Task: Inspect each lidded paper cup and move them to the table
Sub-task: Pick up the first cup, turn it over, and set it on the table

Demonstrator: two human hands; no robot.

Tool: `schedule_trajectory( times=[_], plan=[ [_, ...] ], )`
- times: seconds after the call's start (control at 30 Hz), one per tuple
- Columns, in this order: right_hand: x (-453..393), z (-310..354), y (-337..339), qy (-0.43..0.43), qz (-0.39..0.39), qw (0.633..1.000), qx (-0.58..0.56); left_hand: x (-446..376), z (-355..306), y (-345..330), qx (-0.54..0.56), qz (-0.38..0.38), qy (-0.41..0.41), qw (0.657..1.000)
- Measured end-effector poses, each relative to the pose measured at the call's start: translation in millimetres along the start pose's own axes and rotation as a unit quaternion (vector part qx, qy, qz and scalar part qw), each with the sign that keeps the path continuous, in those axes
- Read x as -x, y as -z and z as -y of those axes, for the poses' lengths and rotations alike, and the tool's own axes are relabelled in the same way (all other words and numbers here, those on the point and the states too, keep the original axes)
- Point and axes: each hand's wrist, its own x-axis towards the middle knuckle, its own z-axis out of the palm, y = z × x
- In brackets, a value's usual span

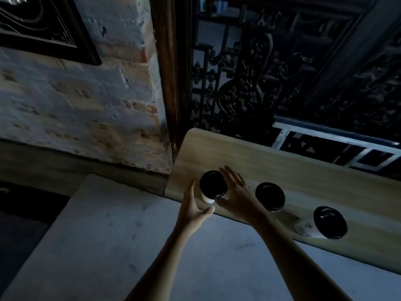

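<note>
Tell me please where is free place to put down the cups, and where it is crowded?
The grey table, between the wooden ledge and the near edge, is bare apart from the forearms. The ledge's front strip is crowded: three lidded cups, both hands around the leftmost cup. Its back strip is free.

**Dim, soft, wide-angle frame**

Overall light is low and bluish. The brick wall [82, 98] takes the most light; the carved screen [271, 79] sinks near black. Faint glare sits on the black cup lids [329, 222]. Detail is soft throughout. Straight edges bow toward the frame borders.
</note>
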Motion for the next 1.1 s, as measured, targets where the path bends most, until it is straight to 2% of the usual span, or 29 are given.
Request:
schedule_trajectory(
  times=[0.13, 0.3, 0.5, 0.6, 0.73, 0.83, 0.97, 1.1],
  plan=[
    [-17, 2, -7, -0.001, 0.033, 0.999, 0.003, -15, -5, -7, 0.041, 0.01, 0.002, 0.999],
    [-31, -3, -21, -0.004, 0.041, 0.999, 0.008, -29, -11, -18, 0.125, 0.04, -0.037, 0.991],
    [-34, -8, -27, 0.001, 0.025, 0.999, -0.029, -36, -11, -26, 0.076, 0.03, -0.04, 0.996],
    [-34, -11, -29, 0.003, 0.021, 0.999, -0.036, -31, -17, -23, 0.061, -0.003, -0.027, 0.998],
    [-35, -13, -30, 0.005, 0.018, 0.998, -0.061, -36, -17, -21, 0.036, 0.005, -0.086, 0.996],
    [-35, -12, -29, -0.002, 0.017, 0.996, -0.085, -40, -19, -18, 0.032, 0.021, -0.077, 0.996],
    [-32, -13, -26, -0.049, 0.022, 0.976, -0.21, -41, -18, -13, 0.004, 0.007, -0.097, 0.995],
    [-15, -28, -32, -0.093, -0.06, 0.915, -0.387, -33, -25, -2, 0.039, -0.02, -0.107, 0.993]
  ],
)
